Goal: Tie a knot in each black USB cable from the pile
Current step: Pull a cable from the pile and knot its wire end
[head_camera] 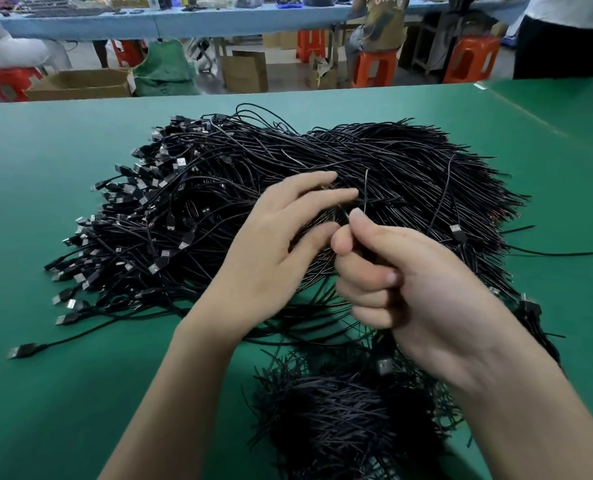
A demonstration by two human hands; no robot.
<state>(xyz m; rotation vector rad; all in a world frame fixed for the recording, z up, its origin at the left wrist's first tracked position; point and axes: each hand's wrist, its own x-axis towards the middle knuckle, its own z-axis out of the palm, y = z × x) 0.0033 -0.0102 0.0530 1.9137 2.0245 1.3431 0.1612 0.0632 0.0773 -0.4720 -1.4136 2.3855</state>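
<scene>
A big pile of black USB cables point(288, 174) covers the middle of the green table point(46, 202), plugs to the left and bare wire ends to the right. My right hand point(409, 282) hovers over its near edge, fingers curled round one black cable point(366, 192) whose thin end sticks up past the thumb. The plug point(383, 363) below my right wrist seems to hang from that cable. My left hand point(274, 258) is just left of it, fingers stretched out, thumb and forefinger meeting the cable near my right thumb. A smaller heap of cables point(350, 417) lies close in front of me.
The table's far edge runs across the top, with a seam to a second green table point(565, 105) at the right. Beyond it are cardboard boxes point(80, 84), orange stools point(374, 67), a green sack point(167, 71), a long blue bench and people sitting or standing.
</scene>
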